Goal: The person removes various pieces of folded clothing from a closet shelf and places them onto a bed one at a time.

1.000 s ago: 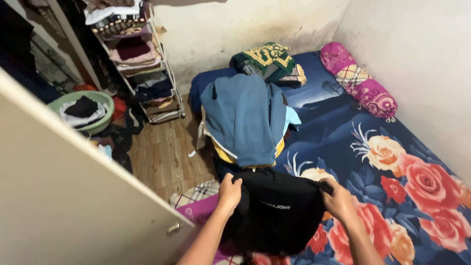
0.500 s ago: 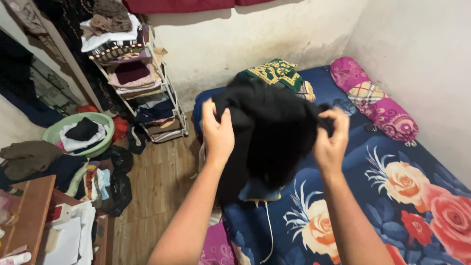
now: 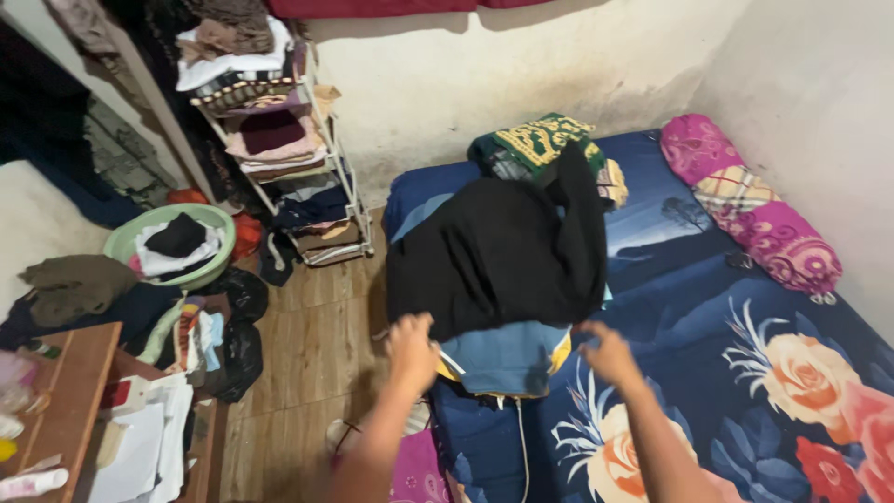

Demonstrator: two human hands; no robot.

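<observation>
A black garment (image 3: pixel 498 247) is seen spread over a pile of clothes just ahead of both hands, draped across a blue garment (image 3: pixel 503 359) whose lower edge hangs out beneath it. The left hand (image 3: pixel 412 346) is held at the black garment's near left edge and the right hand (image 3: pixel 607 351) at its near right edge; both are blurred, with fingers loosely spread and nothing gripped, though whether the cloth is still brushed cannot be told. The black garment is judged to be light, soft and limp, unlikely to slip or break but sure to sag and crumple unless it is taken at two points, best at the shoulders or along the near hem. Beyond the pile a folded green and yellow cloth (image 3: pixel 538 142) is set, and further to the right a pink patterned bolster (image 3: pixel 750 214) lies against the wall. The floral bedsheet (image 3: pixel 745 373) extends to the right of the right hand. To the left of the left hand are found a wooden floor, a shelf rack (image 3: pixel 279 140) stacked with clothes, a green basin (image 3: pixel 168 244) of laundry and a heap of clothes beside a wooden table (image 3: pixel 65 401). Nothing is seen standing between the hands and the pile.
</observation>
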